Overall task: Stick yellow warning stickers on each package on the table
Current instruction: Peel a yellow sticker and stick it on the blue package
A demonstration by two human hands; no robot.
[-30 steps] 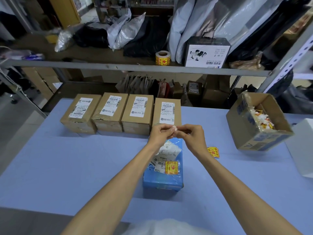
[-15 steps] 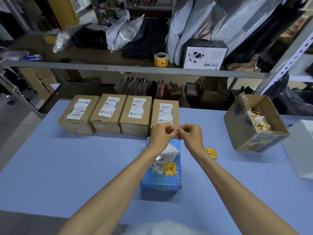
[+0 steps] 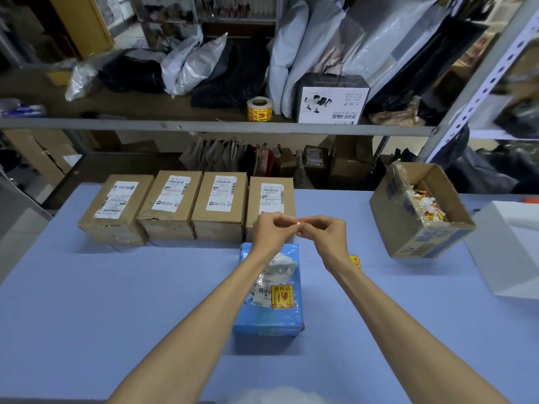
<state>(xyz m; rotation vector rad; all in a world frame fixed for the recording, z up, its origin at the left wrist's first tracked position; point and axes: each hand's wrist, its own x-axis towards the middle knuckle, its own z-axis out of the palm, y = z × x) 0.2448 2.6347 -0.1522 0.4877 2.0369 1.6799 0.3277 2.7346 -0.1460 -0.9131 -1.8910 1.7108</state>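
Pinching a small white scrap [image 3: 298, 224] between their fingertips, the left hand [image 3: 272, 232] and right hand [image 3: 326, 234] hover over the already-stickered blue package [image 3: 268, 322], with the nearest bare box [image 3: 271, 196] just beyond them and a loose yellow sticker [image 3: 355, 261] on the table [image 3: 116, 301] beside the right wrist.

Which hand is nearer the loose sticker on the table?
Right. The right hand is just beyond the loose sticker; left hand is farther left. Both pinch a white scrap.
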